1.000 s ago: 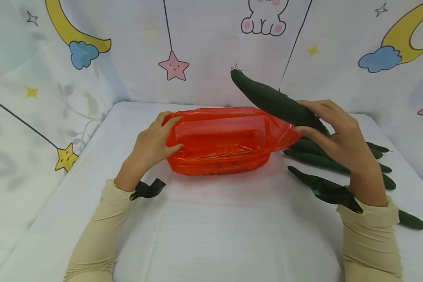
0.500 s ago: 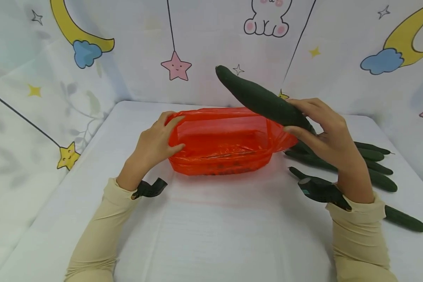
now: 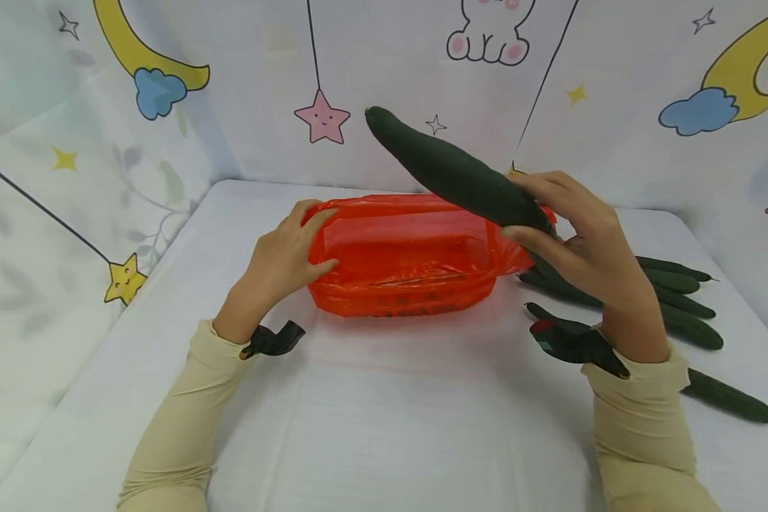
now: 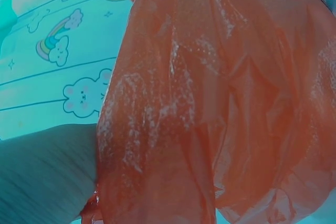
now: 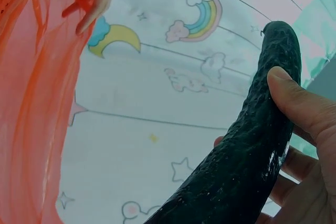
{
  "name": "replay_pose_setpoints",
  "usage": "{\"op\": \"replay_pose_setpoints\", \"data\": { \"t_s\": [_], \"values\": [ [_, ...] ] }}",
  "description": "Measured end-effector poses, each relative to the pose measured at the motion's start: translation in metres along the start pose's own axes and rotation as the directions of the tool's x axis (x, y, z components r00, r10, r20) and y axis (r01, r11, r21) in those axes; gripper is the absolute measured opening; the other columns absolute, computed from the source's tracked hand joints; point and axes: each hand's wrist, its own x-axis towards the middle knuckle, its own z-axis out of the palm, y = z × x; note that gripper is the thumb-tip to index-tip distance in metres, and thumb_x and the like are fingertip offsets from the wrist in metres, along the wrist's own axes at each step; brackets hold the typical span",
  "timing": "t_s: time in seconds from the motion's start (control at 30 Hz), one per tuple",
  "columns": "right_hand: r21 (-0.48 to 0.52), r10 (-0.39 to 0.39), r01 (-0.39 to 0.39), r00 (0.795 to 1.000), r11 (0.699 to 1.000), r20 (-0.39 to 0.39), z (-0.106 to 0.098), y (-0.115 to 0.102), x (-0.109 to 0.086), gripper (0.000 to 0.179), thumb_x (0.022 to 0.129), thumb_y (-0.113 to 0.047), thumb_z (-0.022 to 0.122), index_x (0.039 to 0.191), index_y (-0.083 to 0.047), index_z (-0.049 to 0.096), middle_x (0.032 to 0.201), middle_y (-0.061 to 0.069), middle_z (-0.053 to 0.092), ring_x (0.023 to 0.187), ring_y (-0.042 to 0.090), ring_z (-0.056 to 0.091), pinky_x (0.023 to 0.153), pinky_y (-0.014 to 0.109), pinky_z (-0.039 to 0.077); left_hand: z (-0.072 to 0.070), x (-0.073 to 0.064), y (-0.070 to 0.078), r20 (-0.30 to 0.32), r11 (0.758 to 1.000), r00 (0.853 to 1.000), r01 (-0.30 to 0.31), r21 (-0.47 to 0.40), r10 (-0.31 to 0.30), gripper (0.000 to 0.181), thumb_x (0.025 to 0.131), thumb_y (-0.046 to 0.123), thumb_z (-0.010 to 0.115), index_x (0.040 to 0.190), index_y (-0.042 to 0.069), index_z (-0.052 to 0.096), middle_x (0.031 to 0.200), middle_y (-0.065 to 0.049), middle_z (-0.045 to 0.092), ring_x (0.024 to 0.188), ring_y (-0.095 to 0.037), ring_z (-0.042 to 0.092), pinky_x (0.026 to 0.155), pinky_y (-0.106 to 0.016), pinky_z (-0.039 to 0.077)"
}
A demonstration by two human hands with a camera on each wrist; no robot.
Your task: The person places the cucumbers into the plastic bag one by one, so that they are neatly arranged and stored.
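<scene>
My right hand (image 3: 589, 235) grips a dark green cucumber (image 3: 448, 167) near one end, thumb on the near side. The cucumber slants up to the left above a red plastic bag (image 3: 403, 302), its far end in the air. In the right wrist view the cucumber (image 5: 231, 156) looks bumpy and glossy. My left hand (image 3: 281, 256) holds the bag's left edge, thumb and fingers over the rim, and the bag's mouth stands wide. Dark shapes show faintly through the bag's lower front. Red plastic (image 4: 168, 98) fills most of the left wrist view.
Several cucumbers (image 3: 685, 323) lie on the white table (image 3: 390, 427) at the right, partly behind my right forearm. One more cucumber (image 3: 732, 398) lies nearer the front right. A patterned cloth backdrop (image 3: 384, 71) stands behind the table.
My right hand has moved left with the cucumber, bringing its far end further over the bag. The left hand and the bag have stayed nearly in place.
</scene>
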Motion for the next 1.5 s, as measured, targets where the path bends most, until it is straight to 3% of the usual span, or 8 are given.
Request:
{"op": "replay_pose_setpoints", "data": {
  "t_s": [0.17,0.33,0.93,1.17,1.5],
  "values": [
    [0.04,-0.036,0.037,0.999,0.999,-0.008,0.007,-0.001,0.006,0.06,0.091,-0.043,0.065,0.119,0.011,0.062,0.115,0.007,0.066,0.107,0.01,0.058,0.09,0.017,0.047,0.001,0.0,0.0,0.0,1.0,1.0,0.006,-0.003,-0.006,0.073,0.082,0.024,0.078,0.144,0.008,0.043,0.146,-0.02,0.038,0.114,-0.037,0.057,0.076,-0.048,0.057],
    [0.061,-0.067,0.067,0.998,0.996,-0.008,0.014,-0.002,0.01,0.057,0.091,-0.041,0.065,0.119,0.008,0.062,0.115,0.01,0.066,0.106,0.013,0.057,0.089,0.017,0.047,0.0,-0.001,0.001,-0.003,1.0,1.0,0.011,-0.008,-0.011,0.073,0.082,0.025,0.078,0.144,0.008,0.044,0.146,-0.02,0.038,0.115,-0.037,0.056,0.077,-0.048,0.057],
    [0.173,-0.123,0.131,0.991,0.976,-0.059,0.04,-0.001,0.018,0.051,0.09,-0.032,0.07,0.116,0.01,0.06,0.12,-0.002,0.066,0.111,0.017,0.058,0.093,0.025,0.048,-0.003,-0.001,0.003,0.028,0.999,0.999,0.041,-0.011,-0.04,0.076,0.081,0.026,0.079,0.145,0.009,0.043,0.147,-0.019,0.037,0.121,-0.036,0.053,0.081,-0.049,0.056],
    [0.231,-0.133,0.137,0.991,0.963,-0.034,0.051,0.002,0.019,0.047,0.089,-0.031,0.071,0.117,0.006,0.063,0.118,0.002,0.067,0.111,0.019,0.058,0.09,0.027,0.048,-0.002,-0.002,0.003,0.01,1.0,1.0,0.027,-0.015,-0.027,0.074,0.082,0.025,0.079,0.144,0.009,0.044,0.147,-0.019,0.037,0.12,-0.036,0.054,0.078,-0.047,0.057],
    [0.258,-0.146,0.143,0.989,0.956,-0.006,0.065,0.009,0.017,0.045,0.09,-0.03,0.069,0.112,0.009,0.061,0.111,0.009,0.067,0.108,0.017,0.06,0.09,0.026,0.049,-0.003,-0.002,0.003,0.006,1.0,1.0,0.019,-0.01,-0.019,0.074,0.081,0.025,0.079,0.144,0.007,0.043,0.145,-0.02,0.038,0.116,-0.037,0.056,0.076,-0.049,0.057]
  ]
}}
